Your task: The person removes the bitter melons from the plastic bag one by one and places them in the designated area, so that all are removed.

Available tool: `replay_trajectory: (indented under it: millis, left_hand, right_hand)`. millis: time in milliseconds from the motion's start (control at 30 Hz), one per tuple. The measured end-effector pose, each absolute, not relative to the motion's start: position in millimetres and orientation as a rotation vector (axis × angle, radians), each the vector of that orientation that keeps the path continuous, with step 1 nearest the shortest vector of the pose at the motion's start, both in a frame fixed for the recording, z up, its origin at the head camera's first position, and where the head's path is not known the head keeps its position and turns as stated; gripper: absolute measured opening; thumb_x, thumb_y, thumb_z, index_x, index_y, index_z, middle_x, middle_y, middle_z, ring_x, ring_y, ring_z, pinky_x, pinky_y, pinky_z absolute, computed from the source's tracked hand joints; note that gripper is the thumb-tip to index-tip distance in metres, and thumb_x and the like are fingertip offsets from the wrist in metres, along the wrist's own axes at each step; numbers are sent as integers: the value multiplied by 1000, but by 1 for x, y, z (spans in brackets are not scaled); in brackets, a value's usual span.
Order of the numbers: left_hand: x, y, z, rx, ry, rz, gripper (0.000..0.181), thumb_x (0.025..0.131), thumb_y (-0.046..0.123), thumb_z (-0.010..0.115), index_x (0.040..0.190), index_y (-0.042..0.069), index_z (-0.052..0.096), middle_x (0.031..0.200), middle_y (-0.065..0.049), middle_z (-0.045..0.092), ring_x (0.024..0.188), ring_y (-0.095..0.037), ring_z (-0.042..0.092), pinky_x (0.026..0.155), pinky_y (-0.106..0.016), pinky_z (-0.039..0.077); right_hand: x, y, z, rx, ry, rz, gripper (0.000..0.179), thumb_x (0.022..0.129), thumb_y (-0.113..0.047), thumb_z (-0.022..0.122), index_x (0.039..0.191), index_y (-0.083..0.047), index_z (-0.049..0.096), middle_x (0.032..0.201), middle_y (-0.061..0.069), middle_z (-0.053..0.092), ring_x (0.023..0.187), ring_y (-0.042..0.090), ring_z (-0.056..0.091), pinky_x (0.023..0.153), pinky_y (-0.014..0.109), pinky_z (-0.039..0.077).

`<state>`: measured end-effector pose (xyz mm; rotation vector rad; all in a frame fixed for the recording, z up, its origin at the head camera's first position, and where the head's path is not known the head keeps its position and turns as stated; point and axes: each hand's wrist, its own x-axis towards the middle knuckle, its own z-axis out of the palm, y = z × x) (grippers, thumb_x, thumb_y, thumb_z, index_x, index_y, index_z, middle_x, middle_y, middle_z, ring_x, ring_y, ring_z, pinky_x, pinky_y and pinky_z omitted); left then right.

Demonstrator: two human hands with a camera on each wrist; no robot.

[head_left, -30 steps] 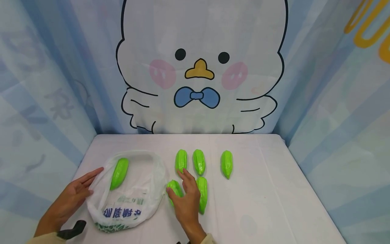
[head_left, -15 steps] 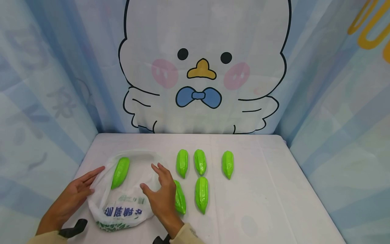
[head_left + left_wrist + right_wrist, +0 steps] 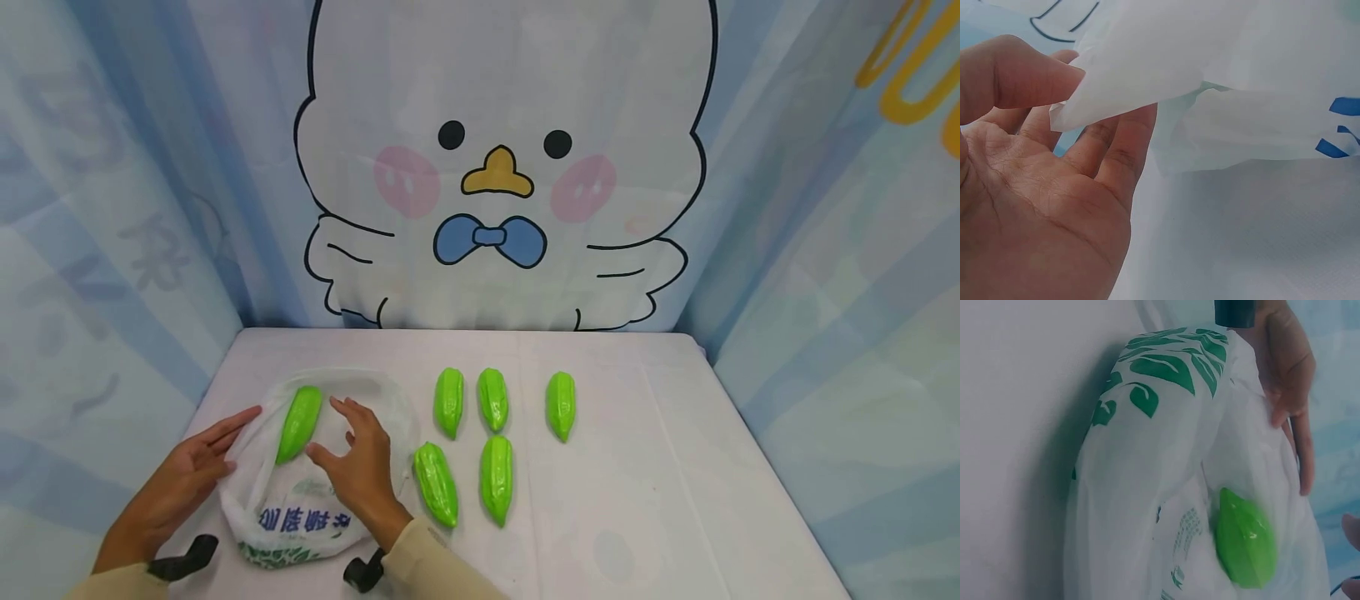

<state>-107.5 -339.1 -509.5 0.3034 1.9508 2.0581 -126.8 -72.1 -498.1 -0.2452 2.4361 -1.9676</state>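
Note:
A white plastic bag [image 3: 300,546] with blue lettering and green leaf print lies with its mouth spread wide on the left of the table. Inside, against its left wall, is a green ridged star fruit [image 3: 300,425], its pointed end showing in the right wrist view [image 3: 1244,544]. My left hand [image 3: 183,479] pinches the bag's left edge, thumb in front and fingers behind, as the left wrist view shows [image 3: 1054,181]. Over the bag's mouth is my right hand [image 3: 360,458], thumb and fingers spread beside the star fruit, holding nothing.
Several more star fruits lie right of the bag, the nearest [image 3: 435,485] close to its side and one [image 3: 561,407] farther right. Black wrist cameras [image 3: 363,571] sit on both forearms. A printed curtain [image 3: 491,283] stands behind the white-covered table [image 3: 637,500].
My right hand has moved left from the loose star fruits to over the bag, beside the star fruit inside. My left hand stays at the bag's edge.

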Motion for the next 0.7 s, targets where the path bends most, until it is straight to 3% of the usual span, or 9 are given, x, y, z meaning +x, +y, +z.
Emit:
replay_trajectory:
  millis: [200,367,600,700]
  left_hand:
    - [-107,-338,-509,350,1923,2066,73,107,-8,48,171,8,19,157,32,46,136,13,53,102,-17,55]
    - [-107,-338,-508,382,1897,2077,72,107,-9,46,171,8,19,158,30,46,137,10,54,102,-19,55]
    - [-105,-337,-505,371,1925,2076,72,106,-9,47,171,6,19,159,29,46,137,10,53,103,-19,55]
    - [-104,-336,-503,362,1933,2071,72,107,-8,48,171,6,19,159,29,45,137,10,53,103,-19,55]
  right_hand:
    - [-140,-89,-504,-284,2467,-1833,63,92,-20,85,150,-26,62,156,-3,56,142,9,54,107,23,54]
    - [-149,-100,-510,-323,2546,-1677,62,93,-25,85,150,-31,61,154,-8,58,134,10,61,102,23,56]
    - [-153,-113,-514,-370,2650,-1502,62,93,-27,83,151,-31,60,154,-10,59,142,10,56,120,32,45]
    - [-155,-116,-513,-367,2667,-1460,62,94,-27,83,151,-30,60,155,-11,58,140,10,56,120,33,45]
